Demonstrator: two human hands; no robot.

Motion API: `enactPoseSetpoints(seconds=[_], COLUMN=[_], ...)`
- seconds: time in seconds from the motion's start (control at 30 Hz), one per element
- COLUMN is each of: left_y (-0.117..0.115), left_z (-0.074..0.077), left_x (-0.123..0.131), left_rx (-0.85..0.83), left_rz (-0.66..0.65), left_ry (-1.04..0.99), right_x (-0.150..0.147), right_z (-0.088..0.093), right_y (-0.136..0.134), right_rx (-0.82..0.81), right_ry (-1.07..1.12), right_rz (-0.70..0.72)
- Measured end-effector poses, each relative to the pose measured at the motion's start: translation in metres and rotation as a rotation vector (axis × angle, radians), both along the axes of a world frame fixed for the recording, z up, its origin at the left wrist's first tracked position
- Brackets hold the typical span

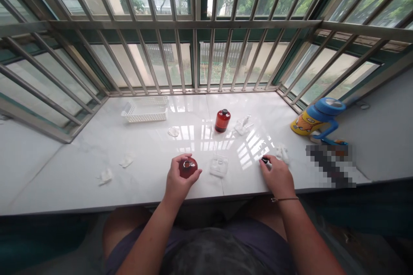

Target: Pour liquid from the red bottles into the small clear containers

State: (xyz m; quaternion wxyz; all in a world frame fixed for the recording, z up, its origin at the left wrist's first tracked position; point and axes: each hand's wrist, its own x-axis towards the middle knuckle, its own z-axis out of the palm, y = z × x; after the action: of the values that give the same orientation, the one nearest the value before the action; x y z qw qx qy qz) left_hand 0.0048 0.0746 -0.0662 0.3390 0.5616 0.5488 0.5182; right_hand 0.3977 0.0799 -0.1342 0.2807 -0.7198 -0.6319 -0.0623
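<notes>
My left hand [177, 179] is wrapped round a small red bottle [188, 167] with its mouth uncapped, standing on the white marble sill [135, 154]. My right hand [278, 176] rests on the sill to the right, fingers pinched on a small black cap [264, 160]. Between the hands lies a clear square plastic piece [219, 165]. A second red bottle [222, 120] with a black cap stands farther back, apart from both hands.
A white plastic basket [146, 109] sits at the back left. Clear wrappers lie scattered: [105, 176], [127, 160], [173, 131], [242, 126], [282, 151]. A yellow and blue cup [318, 118] lies at the right. Metal window bars [193, 51] close off the back.
</notes>
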Motion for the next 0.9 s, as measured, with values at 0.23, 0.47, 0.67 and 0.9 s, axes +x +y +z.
enactPoseSetpoints(seconds=[0.23,0.47,0.67,0.9], left_y=[0.001,0.001,0.002,0.003], left_z=[0.000,0.001,0.001,-0.001], left_x=[-0.001,-0.003,-0.004,-0.007], left_rx=[-0.003,0.010,0.022,0.007], left_rz=[-0.016,-0.028,-0.040,-0.073], left_ry=[0.004,0.042,0.048,0.037], right_x=[0.017,0.001,-0.047,-0.117], right_z=[-0.020,-0.009,0.025,0.059], right_y=[0.006,0.009,-0.012,-0.045], right_rx=[0.023,0.100,0.249,0.243], right_ry=[-0.050,-0.027,0.053,0.268], right_rz=[-0.019,0.022,0.238,0.603])
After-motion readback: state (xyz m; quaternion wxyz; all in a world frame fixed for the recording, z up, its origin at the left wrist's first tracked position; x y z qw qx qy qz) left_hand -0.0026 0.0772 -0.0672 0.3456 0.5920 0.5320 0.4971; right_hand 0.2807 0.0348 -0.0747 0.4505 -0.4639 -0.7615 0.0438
